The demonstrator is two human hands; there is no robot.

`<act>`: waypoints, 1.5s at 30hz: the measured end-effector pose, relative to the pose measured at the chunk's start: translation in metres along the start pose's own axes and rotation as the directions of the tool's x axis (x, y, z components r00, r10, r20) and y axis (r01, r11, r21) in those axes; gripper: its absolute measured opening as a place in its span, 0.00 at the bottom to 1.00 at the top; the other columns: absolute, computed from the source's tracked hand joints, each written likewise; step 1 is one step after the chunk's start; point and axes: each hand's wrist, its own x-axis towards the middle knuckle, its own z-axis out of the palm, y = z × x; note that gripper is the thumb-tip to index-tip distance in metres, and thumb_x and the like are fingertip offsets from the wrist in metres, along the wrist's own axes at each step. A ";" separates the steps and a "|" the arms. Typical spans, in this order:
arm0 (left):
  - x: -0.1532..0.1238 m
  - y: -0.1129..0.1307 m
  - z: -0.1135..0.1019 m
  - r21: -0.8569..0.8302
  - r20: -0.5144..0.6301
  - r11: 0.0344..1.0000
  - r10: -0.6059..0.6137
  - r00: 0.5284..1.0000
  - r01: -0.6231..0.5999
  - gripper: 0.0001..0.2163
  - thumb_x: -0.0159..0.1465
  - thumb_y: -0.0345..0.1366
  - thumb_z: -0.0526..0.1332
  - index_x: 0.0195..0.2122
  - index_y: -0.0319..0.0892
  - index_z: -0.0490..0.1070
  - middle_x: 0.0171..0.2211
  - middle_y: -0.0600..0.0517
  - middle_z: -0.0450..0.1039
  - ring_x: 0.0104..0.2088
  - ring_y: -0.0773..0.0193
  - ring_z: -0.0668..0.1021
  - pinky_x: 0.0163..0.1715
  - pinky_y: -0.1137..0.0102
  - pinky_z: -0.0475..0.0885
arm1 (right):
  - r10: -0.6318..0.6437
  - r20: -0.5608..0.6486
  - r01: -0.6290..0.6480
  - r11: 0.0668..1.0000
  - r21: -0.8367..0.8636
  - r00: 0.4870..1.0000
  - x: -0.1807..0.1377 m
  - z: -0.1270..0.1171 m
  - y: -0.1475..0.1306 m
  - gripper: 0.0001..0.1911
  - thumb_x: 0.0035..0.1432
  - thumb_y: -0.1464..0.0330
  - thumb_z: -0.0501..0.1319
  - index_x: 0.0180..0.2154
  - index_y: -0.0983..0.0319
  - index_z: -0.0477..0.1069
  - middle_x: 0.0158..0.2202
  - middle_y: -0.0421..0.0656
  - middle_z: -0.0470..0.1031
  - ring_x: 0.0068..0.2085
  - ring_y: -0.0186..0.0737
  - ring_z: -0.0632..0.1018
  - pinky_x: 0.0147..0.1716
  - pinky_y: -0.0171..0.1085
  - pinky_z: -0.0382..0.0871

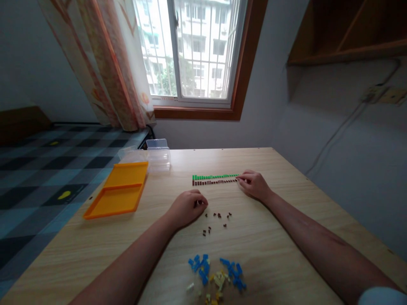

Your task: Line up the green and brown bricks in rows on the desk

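Observation:
A row of small green bricks (211,177) runs across the table, and a row of small brown bricks (210,182) lies just in front of it. At the right end of both rows is my right hand (253,184), its thumb and fingers pinched on a small brown brick that they mostly cover. My left hand (190,206) rests on the table nearer to me, fingers curled and thumb against them; whatever is in them is hidden. Loose brown bricks (219,215) are scattered to the right of and below its fingertips.
Piles of blue bricks (235,271) and pale yellow bricks (219,279) lie at the near edge of view. An orange tray (122,197) and clear plastic boxes (159,156) stand at the table's left. Beyond are a bed (79,156), a window (203,51) and a wall shelf (346,55).

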 end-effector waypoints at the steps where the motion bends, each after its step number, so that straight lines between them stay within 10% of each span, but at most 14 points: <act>1: 0.000 0.001 -0.001 -0.007 0.009 1.000 -0.002 1.000 0.002 0.07 0.58 0.29 0.61 0.31 0.42 0.80 0.31 0.52 0.75 0.30 0.68 0.75 0.33 0.74 0.68 | -0.005 0.003 0.005 1.000 0.026 1.000 -0.001 0.000 -0.003 0.10 0.59 0.70 0.60 0.36 0.63 0.81 0.28 0.44 0.76 0.27 0.35 0.72 0.28 0.34 0.64; 14: -0.001 -0.005 -0.014 -0.279 0.246 0.960 0.047 0.968 0.024 0.08 0.55 0.36 0.67 0.35 0.42 0.82 0.33 0.52 0.73 0.29 0.69 0.74 0.29 0.75 0.67 | -0.240 0.393 0.096 0.931 0.351 0.888 -0.007 0.005 -0.083 0.10 0.55 0.74 0.62 0.36 0.62 0.82 0.28 0.42 0.75 0.26 0.30 0.71 0.26 0.30 0.63; 25: 0.001 0.001 -0.010 -0.057 0.196 0.997 0.071 0.978 -0.061 0.08 0.58 0.31 0.63 0.34 0.47 0.83 0.31 0.53 0.75 0.30 0.68 0.75 0.32 0.75 0.67 | -0.298 0.468 0.118 0.919 0.376 0.832 -0.011 0.007 -0.086 0.19 0.48 0.80 0.58 0.37 0.59 0.82 0.33 0.41 0.76 0.26 0.29 0.71 0.27 0.29 0.63; 45: 0.001 0.001 -0.008 -0.012 0.119 1.000 0.020 0.993 -0.018 0.05 0.59 0.32 0.63 0.32 0.43 0.79 0.33 0.52 0.76 0.33 0.66 0.76 0.35 0.74 0.68 | -0.031 0.323 0.001 0.996 0.092 0.946 0.000 -0.008 -0.035 0.11 0.51 0.76 0.58 0.35 0.62 0.77 0.30 0.41 0.75 0.28 0.33 0.71 0.29 0.32 0.63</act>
